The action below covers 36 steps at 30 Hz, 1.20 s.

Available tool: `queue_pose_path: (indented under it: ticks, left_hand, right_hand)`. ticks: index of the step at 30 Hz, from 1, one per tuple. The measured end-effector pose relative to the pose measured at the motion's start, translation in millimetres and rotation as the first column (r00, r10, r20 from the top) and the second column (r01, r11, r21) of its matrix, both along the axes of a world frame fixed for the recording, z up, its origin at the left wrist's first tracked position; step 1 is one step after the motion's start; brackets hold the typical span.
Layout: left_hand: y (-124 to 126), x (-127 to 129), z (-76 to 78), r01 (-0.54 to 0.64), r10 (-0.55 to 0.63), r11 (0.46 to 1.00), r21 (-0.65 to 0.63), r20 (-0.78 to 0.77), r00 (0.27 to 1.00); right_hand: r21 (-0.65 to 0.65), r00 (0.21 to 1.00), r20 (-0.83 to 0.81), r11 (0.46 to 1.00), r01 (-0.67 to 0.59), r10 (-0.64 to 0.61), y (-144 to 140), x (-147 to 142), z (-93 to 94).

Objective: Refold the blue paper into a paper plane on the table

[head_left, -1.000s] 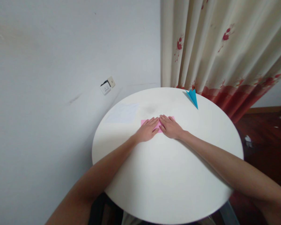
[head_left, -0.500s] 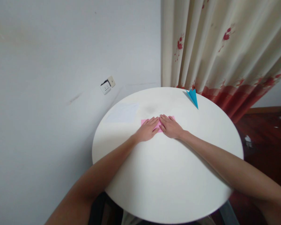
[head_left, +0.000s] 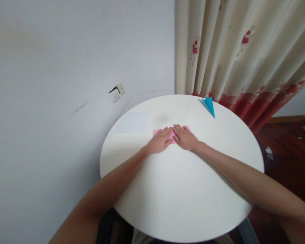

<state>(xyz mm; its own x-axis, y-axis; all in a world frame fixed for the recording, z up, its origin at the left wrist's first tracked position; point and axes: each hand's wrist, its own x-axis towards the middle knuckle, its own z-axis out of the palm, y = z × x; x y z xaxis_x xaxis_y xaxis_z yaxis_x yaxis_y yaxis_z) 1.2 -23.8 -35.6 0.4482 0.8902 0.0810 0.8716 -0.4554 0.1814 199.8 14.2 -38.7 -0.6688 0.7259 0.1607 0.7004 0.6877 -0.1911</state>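
**Both hands flat on the pink paper**

Head view — I see my left hand and right hand lying side by side on a pink paper, palms down, fingers stretched and fingertips nearly meeting over its middle. Neither hand grips anything; both are spread flat and press the sheet against the round white tabletop. The pink paper lies a little beyond the tabletop's centre, toward the far edge, and only its outer ends and a strip between the hands show past the fingers.

Just beside it, toward the far left edge, a white sheet lies flat, pale against the surface. At the far right edge rests a blue folded paper, pointed, well apart from the hands. Beyond the tabletop I see a grey wall with a wall socket — and a cream curtain with red flowers hanging behind the far right edge.
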Motion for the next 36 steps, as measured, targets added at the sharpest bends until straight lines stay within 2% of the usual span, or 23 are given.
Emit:
queue_pose_path:
  ticks: [36]
  left_hand:
    - [-2.1,0.3,2.6,-0.026,0.026,1.0,0.006,-0.041,0.999]
  right_hand:
    - [0.0,1.0,0.02,1.0,0.016,-0.016,2.6,0.4,-3.4]
